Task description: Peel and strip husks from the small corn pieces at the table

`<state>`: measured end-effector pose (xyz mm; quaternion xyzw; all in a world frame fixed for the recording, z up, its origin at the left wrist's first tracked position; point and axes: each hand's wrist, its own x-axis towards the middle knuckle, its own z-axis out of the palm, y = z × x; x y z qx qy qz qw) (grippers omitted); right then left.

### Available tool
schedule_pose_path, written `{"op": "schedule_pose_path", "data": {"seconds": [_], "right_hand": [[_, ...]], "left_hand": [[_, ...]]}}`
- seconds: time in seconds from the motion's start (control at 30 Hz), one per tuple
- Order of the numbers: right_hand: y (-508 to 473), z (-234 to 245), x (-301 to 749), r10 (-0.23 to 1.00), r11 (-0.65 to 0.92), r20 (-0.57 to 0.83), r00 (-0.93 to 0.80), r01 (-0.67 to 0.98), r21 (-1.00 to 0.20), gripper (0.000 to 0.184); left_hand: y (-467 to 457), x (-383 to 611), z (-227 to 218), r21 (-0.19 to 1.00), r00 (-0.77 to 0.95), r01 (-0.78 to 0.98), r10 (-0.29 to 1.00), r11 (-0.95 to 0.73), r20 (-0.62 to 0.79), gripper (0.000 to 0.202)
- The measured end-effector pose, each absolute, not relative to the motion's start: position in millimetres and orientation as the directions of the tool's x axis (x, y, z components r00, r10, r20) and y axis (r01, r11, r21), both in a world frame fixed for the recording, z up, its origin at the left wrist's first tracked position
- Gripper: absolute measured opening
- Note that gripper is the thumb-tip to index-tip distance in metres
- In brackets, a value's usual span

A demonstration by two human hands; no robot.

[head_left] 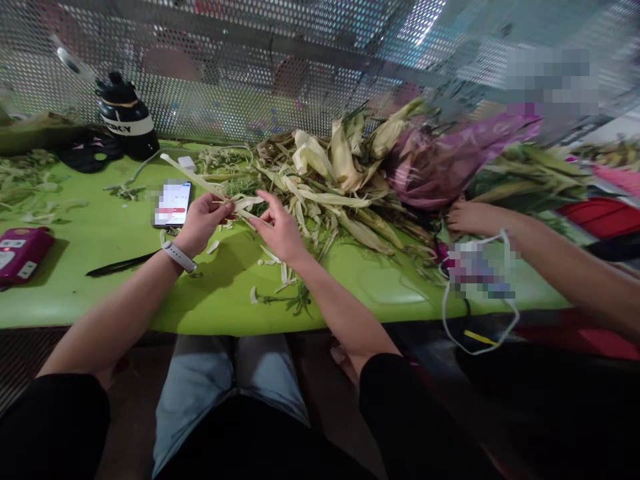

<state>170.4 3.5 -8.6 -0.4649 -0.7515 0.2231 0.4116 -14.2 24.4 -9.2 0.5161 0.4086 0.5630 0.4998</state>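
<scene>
My left hand, with a pale watch band on its wrist, is closed with thumb and fingers pinched on a pale corn husk strip. A long piece of husk also extends from it up and to the left. My right hand is at the other end of the strip, its thumb and fingertips on the husk and its index finger fairly straight. Just behind and to the right of my hands lies a pile of corn husks. Husk scraps and a green sprig are scattered below my right hand.
Left on the green table are a lit phone, a dark thin blade-like object, a magenta power socket block and a black bottle. Another person's hand reaches by a purple bag. Perforated metal mesh stands behind.
</scene>
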Motion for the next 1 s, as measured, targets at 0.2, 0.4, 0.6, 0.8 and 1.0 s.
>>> {"op": "schedule_pose_path", "data": {"seconds": [0.2,0.4,0.6,0.8,1.0], "right_hand": [[3.9,-11.0,171.0,0.755,0.619,0.530,-0.386,0.686,-0.383,0.020],[11.3,-8.6,176.0,0.645,0.667,0.686,-0.338,0.686,-0.289,0.019],[16.6,-13.3,178.1,0.732,0.636,0.598,-0.327,0.642,-0.428,0.023],[11.8,-13.4,174.4,0.794,0.573,0.560,-0.237,0.600,-0.558,0.027],[13.9,-15.9,175.7,0.739,0.614,0.656,-0.151,0.550,-0.566,0.034]], "left_hand": [[26.3,-17.0,-13.5,0.970,0.028,0.074,0.973,-0.232,0.230,0.017],[21.8,-17.9,-7.8,0.833,0.381,0.329,0.869,-0.446,0.315,0.011],[16.5,-14.7,1.5,0.866,0.447,0.230,0.838,-0.444,0.312,0.018],[8.7,-10.9,3.7,0.946,0.424,0.086,0.871,-0.313,0.249,0.017],[11.5,-8.6,0.7,0.954,0.303,0.111,0.924,-0.277,0.233,0.027]]}}
